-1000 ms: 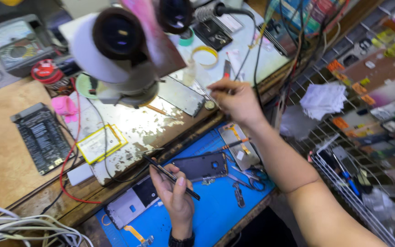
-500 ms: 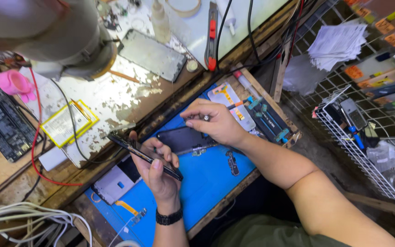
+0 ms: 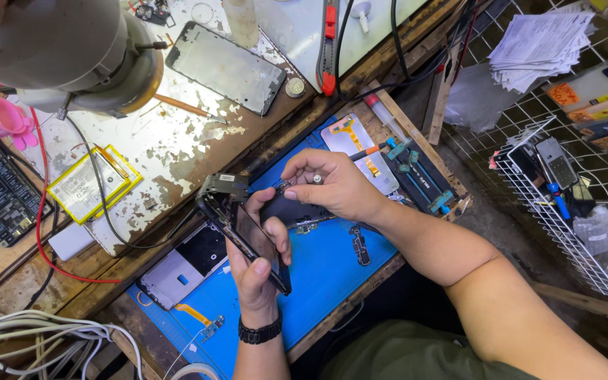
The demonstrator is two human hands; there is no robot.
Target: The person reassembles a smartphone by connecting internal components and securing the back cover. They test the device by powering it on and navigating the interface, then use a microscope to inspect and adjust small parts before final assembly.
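Blue mat (image 3: 332, 281) lies under the left hand (image 3: 258, 264), clasped round a dark phone (image 3: 244, 232) tilted above it; the right hand (image 3: 336, 186) pinches a small tool (image 3: 284, 186) at the phone's top. Farther right, a white wire basket (image 3: 564, 232) holds tools and plastic bags

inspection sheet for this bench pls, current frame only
Surface: blue mat on a worn wooden bench.
Job's things: dark phone held edge-up; small tool at its top end.
Clutter: phone frame, yellow-edged battery, coin, white phone back.
Grippers: left hand grips the phone; right hand pinches the tool.
Cables: red wire, white cable bundle.
Surroundings: wire basket, paper stack.
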